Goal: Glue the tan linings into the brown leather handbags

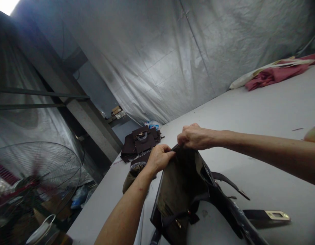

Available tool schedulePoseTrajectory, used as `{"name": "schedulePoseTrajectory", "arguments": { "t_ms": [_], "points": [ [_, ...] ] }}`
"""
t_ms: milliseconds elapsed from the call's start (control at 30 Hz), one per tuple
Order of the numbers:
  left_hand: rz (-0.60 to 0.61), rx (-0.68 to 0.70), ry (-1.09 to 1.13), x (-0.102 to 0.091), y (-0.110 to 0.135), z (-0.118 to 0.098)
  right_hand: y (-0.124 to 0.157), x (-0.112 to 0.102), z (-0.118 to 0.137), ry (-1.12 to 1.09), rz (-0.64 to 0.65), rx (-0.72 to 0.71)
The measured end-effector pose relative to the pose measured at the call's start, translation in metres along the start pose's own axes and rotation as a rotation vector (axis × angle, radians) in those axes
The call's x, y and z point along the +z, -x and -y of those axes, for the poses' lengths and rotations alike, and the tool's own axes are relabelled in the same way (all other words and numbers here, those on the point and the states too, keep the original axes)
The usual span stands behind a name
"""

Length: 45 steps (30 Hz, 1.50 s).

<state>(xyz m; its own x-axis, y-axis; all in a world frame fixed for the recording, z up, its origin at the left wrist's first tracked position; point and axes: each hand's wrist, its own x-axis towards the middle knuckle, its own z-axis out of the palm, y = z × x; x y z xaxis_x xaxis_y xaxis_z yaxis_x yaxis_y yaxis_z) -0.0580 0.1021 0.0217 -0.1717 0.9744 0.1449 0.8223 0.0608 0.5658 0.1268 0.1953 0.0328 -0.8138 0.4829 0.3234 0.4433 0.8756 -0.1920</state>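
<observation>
An unfinished-looking dark handbag (172,194) stands tilted on the white table (259,115), its mouth towards me and its olive-brown lining showing. My left hand (160,158) grips the far left part of its edge, thumb on the inner side. Just right of it, my right hand (191,136) is closed on the same edge, knuckles up; its fingertips are hidden. From the bag's right side a dark strap (231,183) sticks out. A strap end with a gold metal plate (277,215) lies on the table at the lower right.
Several dark brown handbags (144,143) are piled at the table's far left end, with a rounded olive piece (130,179) nearer my left arm. A caged fan (36,180) stands left of the table. Pink cloth (277,75) lies along the back by the silvery sheeting (177,68).
</observation>
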Motion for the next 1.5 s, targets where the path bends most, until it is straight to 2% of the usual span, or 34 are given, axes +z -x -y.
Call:
{"name": "schedulePoseTrajectory", "arguments": {
  "t_ms": [333, 600, 800, 1033, 1500],
  "points": [
    [0.006, 0.032, -0.028, 0.001, 0.000, 0.000, -0.005, 0.003, -0.001, -0.022, 0.038, -0.039],
    [0.023, 0.086, -0.077, -0.001, -0.002, -0.001, 0.000, 0.007, -0.004, 0.006, -0.098, -0.104],
    [0.030, 0.100, -0.078, 0.000, -0.002, 0.002, 0.000, 0.013, -0.006, -0.029, -0.142, -0.104],
    [0.045, 0.107, 0.034, 0.003, -0.001, 0.006, -0.004, 0.013, -0.003, -0.033, -0.104, -0.040],
    [0.070, 0.142, 0.038, 0.004, 0.000, 0.003, -0.004, 0.011, -0.001, -0.102, -0.065, -0.113]
  ]
}}
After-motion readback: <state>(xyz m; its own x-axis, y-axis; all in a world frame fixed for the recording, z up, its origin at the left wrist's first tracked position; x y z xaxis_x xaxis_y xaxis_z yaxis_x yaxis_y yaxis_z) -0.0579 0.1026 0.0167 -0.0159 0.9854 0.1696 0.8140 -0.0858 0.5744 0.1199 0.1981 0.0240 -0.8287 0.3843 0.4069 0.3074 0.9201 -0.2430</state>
